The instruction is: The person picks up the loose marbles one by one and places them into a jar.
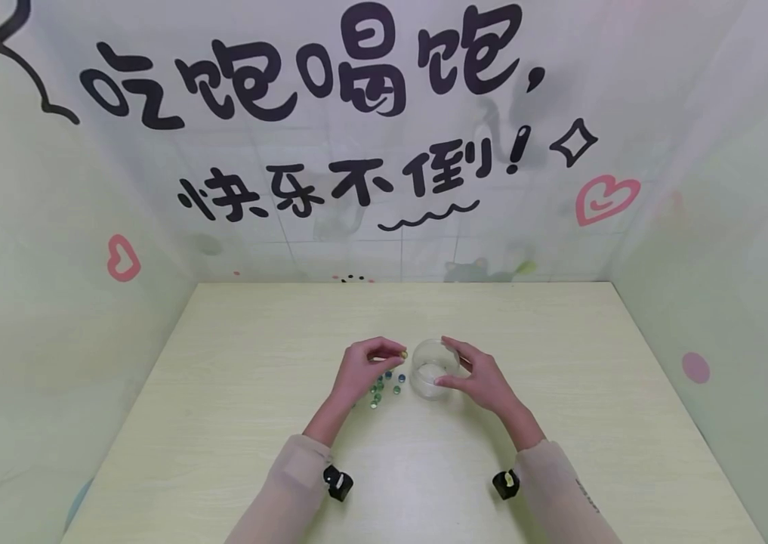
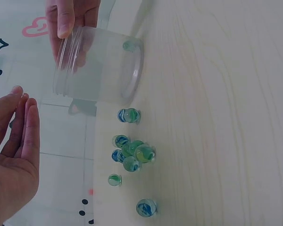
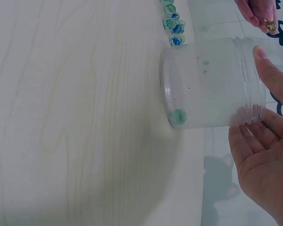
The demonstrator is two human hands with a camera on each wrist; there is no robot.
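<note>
My left hand (image 1: 359, 372) pinches a yellowish marble (image 1: 404, 354) between thumb and fingertips, just left of the jar's mouth; it also shows in the right wrist view (image 3: 270, 26). With its fingers and thumb around the rim, my right hand (image 1: 487, 379) holds a clear, threaded-neck jar (image 1: 433, 387) upright on the table. A green marble (image 3: 178, 116) lies at the bottom inside the jar. Several green and blue glass marbles (image 2: 144, 153) are loosely clustered on the table below the left hand, left of the jar.
The pale wood-grain table (image 1: 234, 453) has a printed curtain (image 1: 384, 249) hanging along its back edge and sides. One blue marble (image 2: 146, 207) lies apart from the cluster. Black wrist cameras (image 1: 338, 483) sit by both sleeves.
</note>
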